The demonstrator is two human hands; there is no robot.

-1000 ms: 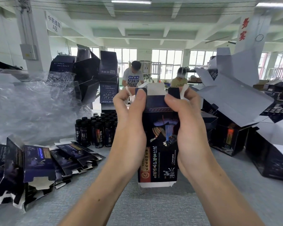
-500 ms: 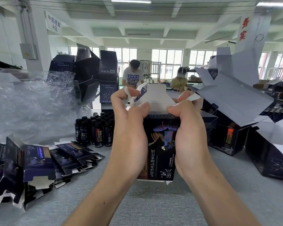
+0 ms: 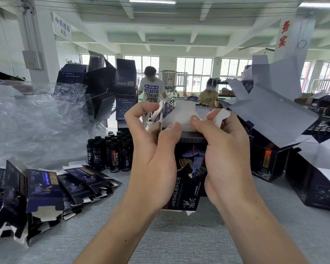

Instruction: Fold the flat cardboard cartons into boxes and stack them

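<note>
Indoors, flat cartons across grey table.

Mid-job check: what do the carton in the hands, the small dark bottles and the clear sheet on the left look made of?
The carton: thin paperboard, dark glossy print outside, bare white inside on the bent flaps.
The bottles: dark glass or plastic, unclear which; shiny glints.
The clear sheet: thin plastic film, see-through and crinkled.

A dark printed cardboard carton is being held upright, opened into a box, over the grey tabletop's near middle, white top flaps bending inward. Flat dark cartons are lying fanned along the left edge; folded dark boxes are sitting open-flapped at the right edge.
</note>
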